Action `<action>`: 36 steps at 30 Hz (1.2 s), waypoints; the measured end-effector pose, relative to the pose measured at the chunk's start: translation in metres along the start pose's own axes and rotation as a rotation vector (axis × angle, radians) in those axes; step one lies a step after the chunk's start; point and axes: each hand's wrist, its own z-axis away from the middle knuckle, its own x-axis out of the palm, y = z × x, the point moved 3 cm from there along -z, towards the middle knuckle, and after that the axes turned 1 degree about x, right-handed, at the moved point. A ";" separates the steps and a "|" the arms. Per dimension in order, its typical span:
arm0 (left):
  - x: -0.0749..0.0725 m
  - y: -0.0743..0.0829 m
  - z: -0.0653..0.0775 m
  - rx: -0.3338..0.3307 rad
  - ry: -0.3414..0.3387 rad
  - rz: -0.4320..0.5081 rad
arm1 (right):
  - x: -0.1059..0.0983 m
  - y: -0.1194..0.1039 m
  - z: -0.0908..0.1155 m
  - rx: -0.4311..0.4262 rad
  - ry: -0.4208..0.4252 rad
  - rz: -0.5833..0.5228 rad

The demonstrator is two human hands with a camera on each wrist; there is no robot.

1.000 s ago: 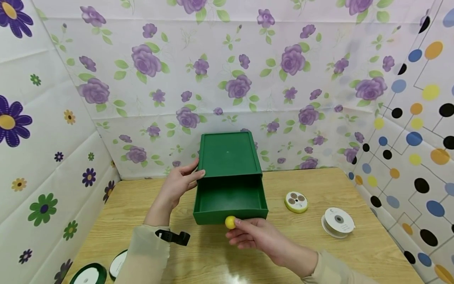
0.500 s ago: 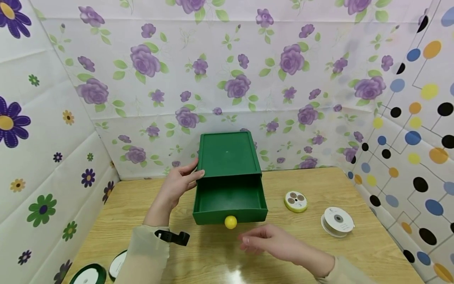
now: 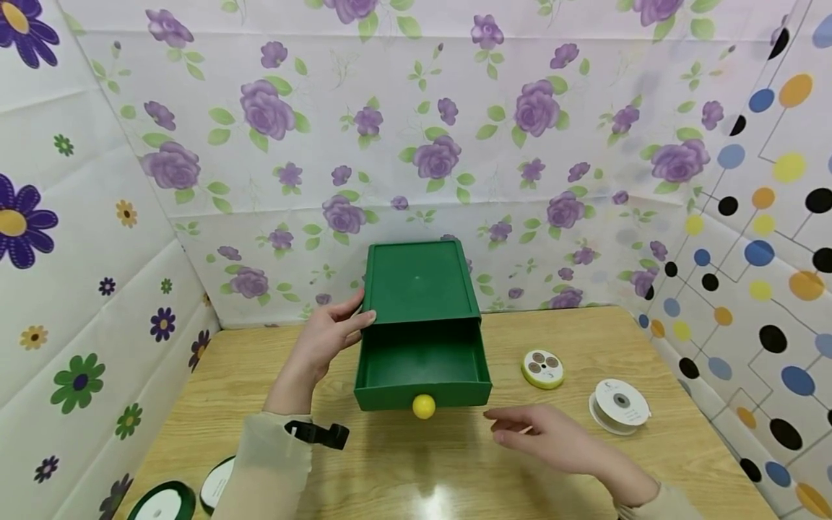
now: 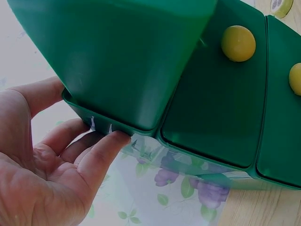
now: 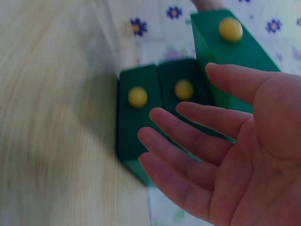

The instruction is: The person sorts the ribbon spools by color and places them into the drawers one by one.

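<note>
A small green cabinet of drawers [image 3: 417,282] stands at the back of the table in the head view. Its top drawer [image 3: 422,396] is pulled out, and the part of its inside that shows holds nothing. A yellow round knob [image 3: 424,406] sits on that drawer's front. At the cabinet's left side, my left hand [image 3: 328,336] grips the upper edge near the front. Below the open drawer, the left wrist view shows two shut drawers [image 4: 221,103] with yellow knobs. My right hand [image 3: 552,437], fingers loosely extended and holding nothing, hovers right of the drawer, apart from the knob.
Right of the cabinet lie a yellow-rimmed ribbon spool [image 3: 542,370] and a white ribbon spool [image 3: 620,406]. Two dark green-edged spools, one nearer the corner [image 3: 162,503] and one partly behind my sleeve [image 3: 217,482], lie at front left. Patterned cloth walls [image 3: 416,144] enclose the table.
My right hand has let go of the yellow knob and moved away to the right. The drawer stays pulled out. My left hand keeps its place on the cabinet.
</note>
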 end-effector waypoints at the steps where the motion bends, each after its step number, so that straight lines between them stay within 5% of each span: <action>1: 0.000 0.000 0.000 0.000 0.000 -0.001 | -0.004 0.004 0.002 0.014 0.017 0.012; 9: 0.000 0.000 0.001 0.004 0.001 -0.002 | -0.041 0.034 0.024 0.113 0.204 0.109; 17: -0.001 0.001 0.002 0.008 -0.004 -0.008 | -0.067 0.069 0.050 0.153 0.422 0.440; 26: -0.001 0.001 0.001 0.006 -0.008 -0.007 | -0.086 0.115 0.067 0.302 0.371 0.524; 36: 0.000 0.000 0.000 0.008 -0.017 -0.009 | -0.096 0.133 0.071 0.400 0.309 0.512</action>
